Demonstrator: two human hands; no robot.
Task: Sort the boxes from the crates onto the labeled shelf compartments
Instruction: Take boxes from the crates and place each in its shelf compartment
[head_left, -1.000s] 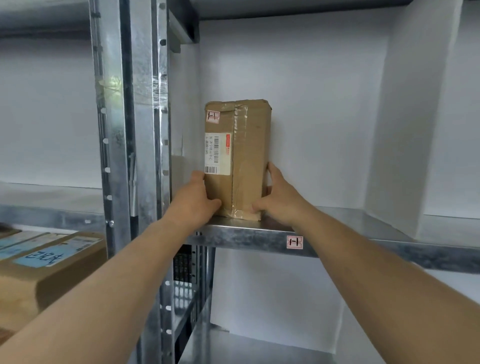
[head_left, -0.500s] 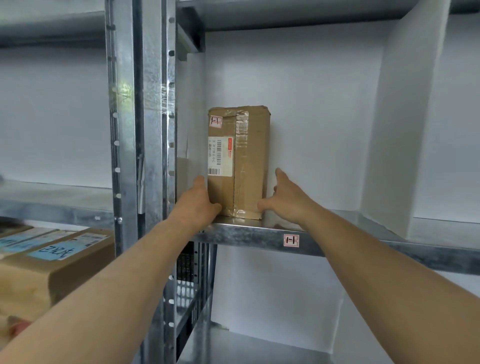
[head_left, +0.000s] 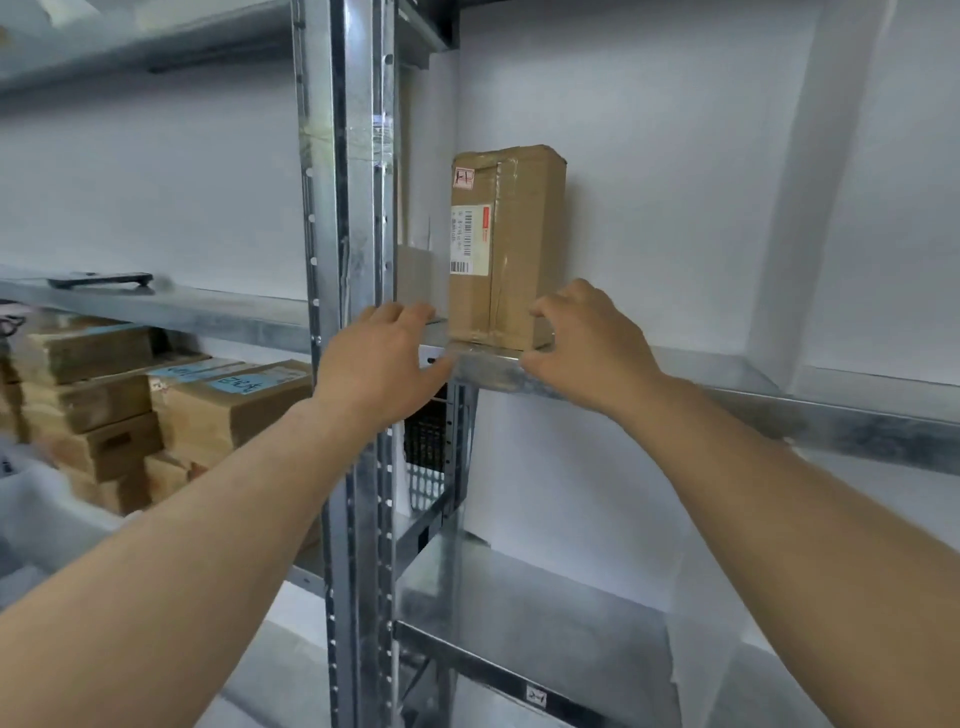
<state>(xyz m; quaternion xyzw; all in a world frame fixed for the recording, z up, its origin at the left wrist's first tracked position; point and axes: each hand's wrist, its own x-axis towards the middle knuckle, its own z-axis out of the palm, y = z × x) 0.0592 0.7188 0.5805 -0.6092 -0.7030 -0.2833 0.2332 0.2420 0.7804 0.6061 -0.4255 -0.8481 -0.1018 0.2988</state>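
Hands up at the shelf edge (head_left: 493, 371) now: I see my left hand (head_left: 382, 358) and right hand (head_left: 587, 345) loosely open either side of the cardboard box (head_left: 524, 244), gripping nothing. It stands upright at the compartment's left end, beside the steel upright (head_left: 358, 260).

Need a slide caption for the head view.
Both hands open beside upright brown cardboard box on metal shelf.
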